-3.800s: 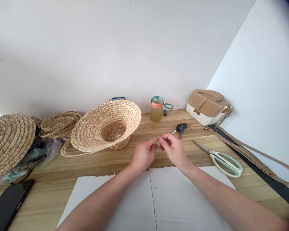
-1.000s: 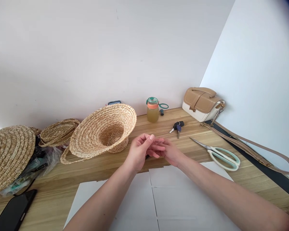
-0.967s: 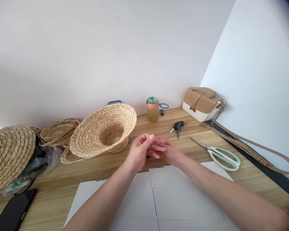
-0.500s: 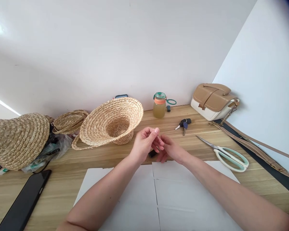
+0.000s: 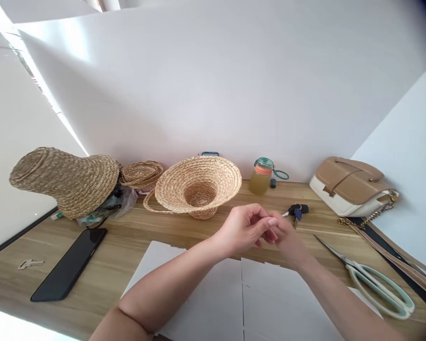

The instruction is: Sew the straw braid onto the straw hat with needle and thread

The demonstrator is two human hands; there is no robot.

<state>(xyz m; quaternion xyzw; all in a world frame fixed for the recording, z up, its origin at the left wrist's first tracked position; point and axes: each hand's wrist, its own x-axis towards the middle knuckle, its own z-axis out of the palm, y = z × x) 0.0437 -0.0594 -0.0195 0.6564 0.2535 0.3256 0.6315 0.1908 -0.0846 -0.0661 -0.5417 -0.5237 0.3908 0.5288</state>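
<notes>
The two hands meet above the middle of the desk, just in front of the white paper sheets (image 5: pixel 213 303) that lie at its near edge: the left hand (image 5: pixel 243 227) has its thumb and forefinger pinched together, and the right hand (image 5: pixel 287 234) is curled close behind it, fingertips touching the left; whatever they pinch is too small to make out, though half a second ago a thin sliver showed between the fingers. Since then the hands have drifted right, toward the keys (image 5: pixel 296 209), and the view has swung left, so more of the desk's left side shows. The fine work between the fingertips seems to go on, unfinished. Beyond the hands an upturned straw hat (image 5: pixel 198 182) sits near the back edge, with a jar (image 5: pixel 261 176) to its right and a handbag (image 5: pixel 351 187) at the back right corner. Scissors (image 5: pixel 376 282) lie along the right edge. A second straw hat (image 5: pixel 66 177) and a dark phone (image 5: pixel 69 264) occupy the left. Open wood lies between phone and paper.
</notes>
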